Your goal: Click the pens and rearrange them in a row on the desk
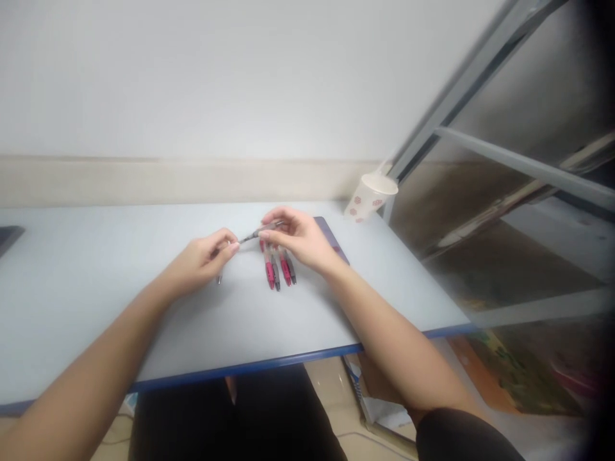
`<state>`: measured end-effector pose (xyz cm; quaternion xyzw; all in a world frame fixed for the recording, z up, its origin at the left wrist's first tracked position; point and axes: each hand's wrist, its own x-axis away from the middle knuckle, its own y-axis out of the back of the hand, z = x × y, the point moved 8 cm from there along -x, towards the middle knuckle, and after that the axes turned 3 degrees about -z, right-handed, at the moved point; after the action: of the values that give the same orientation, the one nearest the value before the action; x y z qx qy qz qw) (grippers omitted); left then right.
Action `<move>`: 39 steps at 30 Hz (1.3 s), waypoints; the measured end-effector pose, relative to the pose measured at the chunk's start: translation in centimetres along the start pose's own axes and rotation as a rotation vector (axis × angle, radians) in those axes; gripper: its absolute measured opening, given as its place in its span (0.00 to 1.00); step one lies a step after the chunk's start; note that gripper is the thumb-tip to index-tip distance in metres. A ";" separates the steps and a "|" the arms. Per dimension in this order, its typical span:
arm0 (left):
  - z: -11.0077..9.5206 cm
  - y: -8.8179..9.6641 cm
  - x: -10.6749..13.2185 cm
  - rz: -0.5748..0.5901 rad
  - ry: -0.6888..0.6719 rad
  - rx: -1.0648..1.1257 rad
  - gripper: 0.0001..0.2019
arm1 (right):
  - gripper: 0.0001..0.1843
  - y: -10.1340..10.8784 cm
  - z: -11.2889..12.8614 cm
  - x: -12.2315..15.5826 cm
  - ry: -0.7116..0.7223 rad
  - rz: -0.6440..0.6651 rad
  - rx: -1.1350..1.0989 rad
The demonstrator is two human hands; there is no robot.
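Observation:
Above the grey table, both hands meet over a thin pen. My right hand pinches the pen's barrel. My left hand pinches the tip end, fingers curled; a small dark piece pokes out below its palm. Under my right hand, several red and grey pens lie side by side on the table.
A paper cup with red flower prints stands at the table's back right, next to a grey metal frame. A dark flat object lies behind my right hand. Another dark object shows at the left edge. A wall runs behind.

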<state>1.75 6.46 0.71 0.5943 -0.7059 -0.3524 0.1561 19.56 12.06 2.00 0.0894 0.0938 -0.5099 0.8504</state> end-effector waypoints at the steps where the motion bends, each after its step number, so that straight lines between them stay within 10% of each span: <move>1: 0.1 0.1 -0.1 -0.016 -0.008 -0.008 0.15 | 0.19 0.2 0.0 -0.1 0.007 -0.044 -0.041; 15: -0.3 0.1 -0.2 -0.018 0.022 -0.038 0.15 | 0.23 2.3 0.2 -0.1 0.109 -0.331 0.028; 26: -0.4 -0.6 -0.2 0.056 0.022 -0.022 0.22 | 0.12 -0.6 -0.4 0.1 -0.035 0.067 -0.018; 39: -0.1 -0.6 0.0 0.057 0.039 0.120 0.17 | 0.18 -1.3 -1.3 0.8 -0.225 0.089 0.024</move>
<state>2.22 6.39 0.32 0.5890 -0.7393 -0.2930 0.1440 18.75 11.09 0.43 0.0459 -0.0125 -0.4796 0.8762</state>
